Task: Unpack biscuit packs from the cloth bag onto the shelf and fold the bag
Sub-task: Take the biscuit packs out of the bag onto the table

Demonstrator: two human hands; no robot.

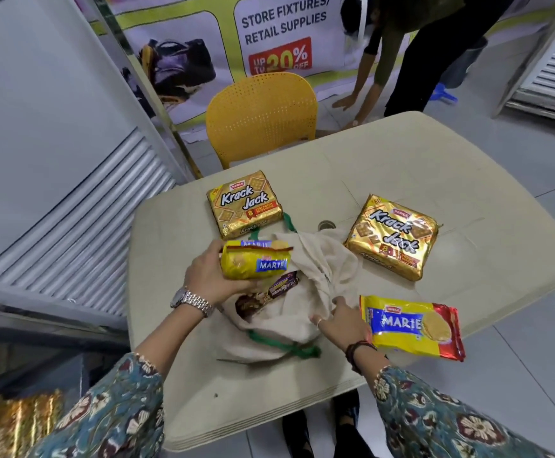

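A beige cloth bag (315,259) with green handles lies open on the beige table (385,166). My left hand (210,276) grips a yellow Marie roll pack (256,264) just above the bag's mouth. My right hand (342,320) holds the bag's right edge. Inside the bag lies a dark brown biscuit pack (269,292). Behind the roll, part of another Marie pack (258,243) shows. Two gold Krack Jack packs sit on the table, one at the far left (244,204) and one at the right (391,238). A flat Marie pack (411,327) lies beside my right wrist.
A yellow chair (261,117) stands at the table's far side. Behind it a person (411,54) bends down to the floor. White slatted shelving (71,209) stands to the left, and gold packs (15,421) show at the lower left. A banner hangs on the back wall.
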